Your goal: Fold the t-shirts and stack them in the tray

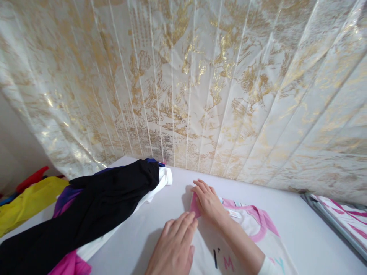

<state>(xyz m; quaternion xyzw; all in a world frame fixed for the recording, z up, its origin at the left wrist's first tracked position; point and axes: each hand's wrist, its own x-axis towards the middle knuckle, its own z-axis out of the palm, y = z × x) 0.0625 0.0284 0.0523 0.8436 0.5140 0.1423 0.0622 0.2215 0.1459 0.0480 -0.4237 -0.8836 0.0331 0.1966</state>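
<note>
A white T-shirt (246, 225) with pink collar trim and coloured letters lies flat on the white table (301, 236) in front of me. My left hand (174, 246) rests flat on the shirt's left part, fingers stretched out together. My right hand (208, 200) lies over the pink sleeve edge (195, 206) near the shoulder, fingers extended and pressing the fabric down. Neither hand grips anything that I can see.
A heap of clothes lies at the left: a black garment (94, 214) on top, white (164, 179), purple and magenta (69, 263) pieces beneath. Yellow cloth (28, 202) lies further left. A gold-patterned wall covering (186, 84) rises behind. A pink-striped folded item (344, 217) sits at right.
</note>
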